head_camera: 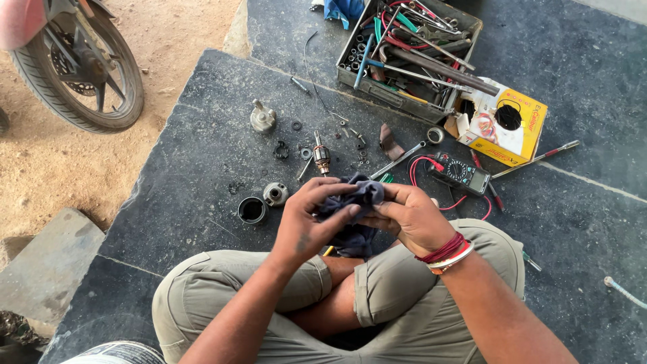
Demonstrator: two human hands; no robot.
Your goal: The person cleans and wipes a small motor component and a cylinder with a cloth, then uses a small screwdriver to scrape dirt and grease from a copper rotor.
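Note:
I sit cross-legged on a dark stone floor. My left hand [311, 219] and my right hand [407, 217] both grip a dark blue cloth [357, 202], bunched between them above my knees. Whatever is wrapped inside the cloth is hidden. Just beyond my hands lie small motor parts: an armature [321, 156], a black cylindrical housing [252, 209], a round metal cap [275, 193] and another metal end piece [262, 118], with several washers and screws scattered around.
A multimeter [462, 173] with red leads lies right of my hands. An open metal toolbox [409, 50] full of tools stands at the back, a yellow cardboard box [502, 123] beside it. A motorcycle wheel [81, 67] stands on sandy ground at upper left.

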